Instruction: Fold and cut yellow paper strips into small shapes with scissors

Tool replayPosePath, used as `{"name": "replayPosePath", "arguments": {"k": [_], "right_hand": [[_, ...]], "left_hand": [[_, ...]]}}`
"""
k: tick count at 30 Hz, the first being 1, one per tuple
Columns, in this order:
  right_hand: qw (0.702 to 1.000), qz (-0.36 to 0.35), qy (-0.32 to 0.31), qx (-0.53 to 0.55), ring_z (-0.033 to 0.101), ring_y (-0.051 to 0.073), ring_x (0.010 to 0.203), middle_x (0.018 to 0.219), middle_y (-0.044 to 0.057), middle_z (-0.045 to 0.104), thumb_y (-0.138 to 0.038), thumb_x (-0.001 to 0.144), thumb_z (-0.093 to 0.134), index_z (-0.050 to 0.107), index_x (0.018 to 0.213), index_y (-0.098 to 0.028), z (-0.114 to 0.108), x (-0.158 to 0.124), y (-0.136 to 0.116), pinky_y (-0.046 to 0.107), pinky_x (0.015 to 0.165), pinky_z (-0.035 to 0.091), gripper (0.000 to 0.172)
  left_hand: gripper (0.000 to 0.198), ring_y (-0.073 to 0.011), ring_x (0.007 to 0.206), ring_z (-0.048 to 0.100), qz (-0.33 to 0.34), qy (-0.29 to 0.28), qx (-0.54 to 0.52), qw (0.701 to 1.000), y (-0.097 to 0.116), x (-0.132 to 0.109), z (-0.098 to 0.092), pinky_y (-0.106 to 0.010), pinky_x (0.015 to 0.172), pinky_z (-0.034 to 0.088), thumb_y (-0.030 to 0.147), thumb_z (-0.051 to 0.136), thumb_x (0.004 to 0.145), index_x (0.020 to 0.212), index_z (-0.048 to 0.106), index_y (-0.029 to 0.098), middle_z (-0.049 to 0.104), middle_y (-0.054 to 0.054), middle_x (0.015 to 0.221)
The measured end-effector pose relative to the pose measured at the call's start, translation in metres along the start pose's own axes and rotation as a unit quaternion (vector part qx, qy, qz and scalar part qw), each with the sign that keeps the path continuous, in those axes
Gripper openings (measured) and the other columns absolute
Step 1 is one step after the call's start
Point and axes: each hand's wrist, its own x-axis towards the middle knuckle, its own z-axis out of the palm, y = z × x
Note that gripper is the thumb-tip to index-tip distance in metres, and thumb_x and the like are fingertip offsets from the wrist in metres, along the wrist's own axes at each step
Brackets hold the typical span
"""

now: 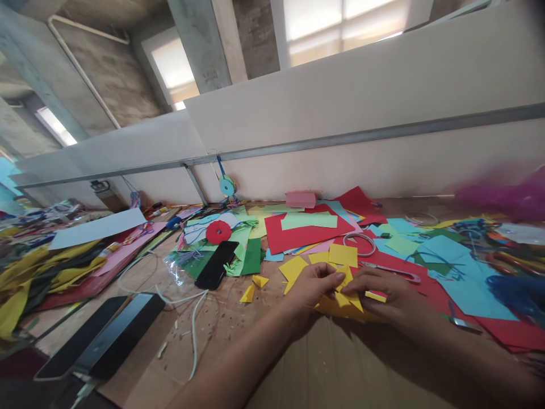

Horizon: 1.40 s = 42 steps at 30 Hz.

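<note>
Between my two hands, over the front of the table, is a yellow folded paper (349,301) with pointed flaps. My left hand (313,287) pinches it from the left, thumb and forefinger together. From the other side my right hand (385,292) grips it with curled fingers; some fingertips are hidden behind the paper. Yellow paper squares (343,255) lie just beyond the hands. To the left, two small folded yellow pieces (248,293) rest on the tabletop. A pink-handled cutter (395,273) lies behind my right hand, near a ring-shaped roll (373,245).
Red sheets (281,236) and light blue sheets (472,284) cover the back and right. At left are a black phone (217,264), a power bank (121,335) and a white cable (195,329). A white partition (361,159) stands behind the table.
</note>
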Motion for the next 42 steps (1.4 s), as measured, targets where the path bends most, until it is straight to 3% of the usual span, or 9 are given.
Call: {"name": "replayPosePath", "arguments": {"k": [7, 12, 15, 24, 29, 36, 42], "right_hand": [[1.000, 0.025, 0.006, 0.012, 0.065, 0.023, 0.082, 0.086, 0.003, 0.071, -0.029, 0.084, 0.063, 0.075, 0.083, -0.028, 0.001, 0.001, 0.004, 0.032, 0.073, 0.048, 0.013], [1.000, 0.023, 0.008, 0.017, 0.064, 0.023, 0.088, 0.091, 0.002, 0.072, -0.025, 0.085, 0.061, 0.074, 0.087, -0.028, -0.001, 0.001, 0.005, 0.032, 0.078, 0.046, 0.013], [0.999, 0.022, 0.012, 0.026, 0.064, 0.023, 0.087, 0.090, 0.002, 0.072, -0.032, 0.086, 0.062, 0.074, 0.087, -0.027, -0.002, 0.002, 0.004, 0.033, 0.080, 0.046, 0.012], [0.994, 0.084, 0.032, 0.063, 0.059, 0.021, 0.077, 0.081, 0.001, 0.066, -0.045, 0.088, 0.057, 0.065, 0.080, -0.024, 0.006, 0.001, 0.002, 0.031, 0.070, 0.044, 0.024], [0.985, 0.134, 0.066, 0.087, 0.057, 0.019, 0.071, 0.073, 0.001, 0.064, -0.048, 0.083, 0.063, 0.061, 0.074, -0.022, 0.012, 0.000, 0.005, 0.029, 0.063, 0.042, 0.028], [0.986, 0.150, 0.048, 0.046, 0.055, 0.018, 0.065, 0.070, 0.000, 0.063, -0.049, 0.083, 0.061, 0.058, 0.070, -0.022, 0.009, 0.001, 0.004, 0.028, 0.058, 0.040, 0.030], [0.989, 0.135, 0.054, -0.003, 0.056, 0.019, 0.066, 0.069, 0.000, 0.065, -0.042, 0.084, 0.061, 0.058, 0.069, -0.023, 0.005, 0.000, 0.003, 0.029, 0.058, 0.037, 0.024]], "left_hand": [[0.042, -0.0080, 0.056, 0.045, 0.016, -0.007, 0.004, 1.000, 0.002, 0.000, 0.003, -0.023, 0.055, 0.029, 0.050, 0.079, 0.063, 0.070, 0.057, 0.015, 0.052, 0.003, 0.064], [0.042, -0.0080, 0.056, 0.046, 0.030, -0.003, 0.020, 0.999, 0.002, 0.002, 0.002, -0.023, 0.055, 0.031, 0.051, 0.079, 0.063, 0.070, 0.059, 0.015, 0.053, 0.003, 0.065], [0.042, -0.0081, 0.056, 0.047, 0.033, -0.001, 0.027, 0.999, 0.002, 0.001, 0.002, -0.023, 0.055, 0.032, 0.051, 0.079, 0.063, 0.070, 0.059, 0.014, 0.054, 0.003, 0.064], [0.037, -0.0093, 0.056, 0.046, 0.051, 0.018, 0.051, 0.997, 0.002, -0.002, 0.008, -0.023, 0.056, 0.035, 0.049, 0.075, 0.067, 0.069, 0.059, 0.015, 0.052, 0.002, 0.062], [0.031, -0.0102, 0.057, 0.046, 0.066, 0.037, 0.086, 0.993, -0.002, -0.001, 0.010, -0.024, 0.057, 0.035, 0.045, 0.070, 0.071, 0.066, 0.058, 0.016, 0.053, 0.002, 0.061], [0.023, -0.0124, 0.064, 0.055, 0.082, -0.023, 0.086, 0.993, -0.006, -0.002, 0.011, -0.025, 0.063, 0.041, 0.039, 0.061, 0.078, 0.073, 0.058, 0.017, 0.056, 0.000, 0.070], [0.024, -0.0155, 0.070, 0.060, 0.087, -0.033, 0.121, 0.988, -0.004, -0.004, 0.011, -0.026, 0.068, 0.043, 0.040, 0.057, 0.082, 0.075, 0.059, 0.017, 0.058, -0.001, 0.072]]}}
